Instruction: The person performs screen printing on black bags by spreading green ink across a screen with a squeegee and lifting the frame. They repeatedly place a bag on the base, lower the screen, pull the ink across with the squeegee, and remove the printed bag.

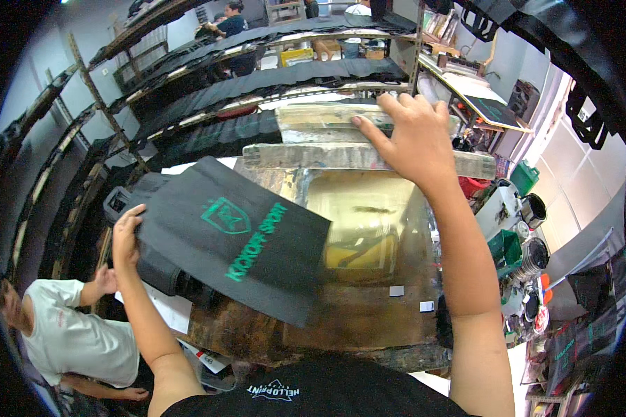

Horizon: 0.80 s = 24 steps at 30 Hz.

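Observation:
My left hand (126, 240) pinches the left edge of a black fabric bag (188, 201) printed with a green shield and green lettering. The bag slants over the wooden worktable (375, 337), its lower right end blurred. Beneath and behind it at the left lies more folded black fabric (161, 272), partly hidden. Across the far side of the table, my right hand (416, 135) is closed over the top of a worn wooden frame (313, 154), which is tilted up. In front of the frame is a shiny yellowish rectangular patch (355, 222) on the table.
At the lower left a person in a white shirt (76, 330) stands close to my left arm. Racks with black bags (278, 80) run behind the table. Cans (534, 254) and green containers (506, 251) crowd the right side. Two small white pieces (396, 290) lie on the tabletop.

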Each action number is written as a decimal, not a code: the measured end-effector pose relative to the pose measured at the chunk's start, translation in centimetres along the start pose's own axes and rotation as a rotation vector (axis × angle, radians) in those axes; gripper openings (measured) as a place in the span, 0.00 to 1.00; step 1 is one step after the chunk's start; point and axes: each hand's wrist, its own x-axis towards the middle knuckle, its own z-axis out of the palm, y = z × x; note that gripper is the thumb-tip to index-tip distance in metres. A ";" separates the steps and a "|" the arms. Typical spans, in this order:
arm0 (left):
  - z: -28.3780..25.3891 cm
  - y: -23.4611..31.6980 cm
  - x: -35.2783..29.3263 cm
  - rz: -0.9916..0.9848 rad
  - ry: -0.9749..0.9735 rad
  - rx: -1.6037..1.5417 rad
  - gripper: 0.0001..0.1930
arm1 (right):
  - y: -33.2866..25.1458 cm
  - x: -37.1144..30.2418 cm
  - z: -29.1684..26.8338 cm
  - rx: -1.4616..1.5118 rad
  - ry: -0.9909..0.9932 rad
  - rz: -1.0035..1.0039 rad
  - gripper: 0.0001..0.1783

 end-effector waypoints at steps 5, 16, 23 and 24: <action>-17.3 -9.4 -1.6 -0.206 0.254 -0.076 0.18 | -0.3 0.3 -0.2 0.027 0.014 -0.002 0.29; -5.5 -3.6 -10.6 0.505 0.991 0.911 0.12 | -0.4 0.2 0.3 -0.004 0.004 -0.011 0.32; 18.5 0.3 -13.2 0.658 0.017 0.586 0.07 | -0.4 0.5 0.2 -0.048 -0.048 -0.005 0.30; 19.7 -0.5 -11.7 0.617 -0.006 0.548 0.08 | -0.4 0.5 0.2 -0.050 -0.052 -0.012 0.30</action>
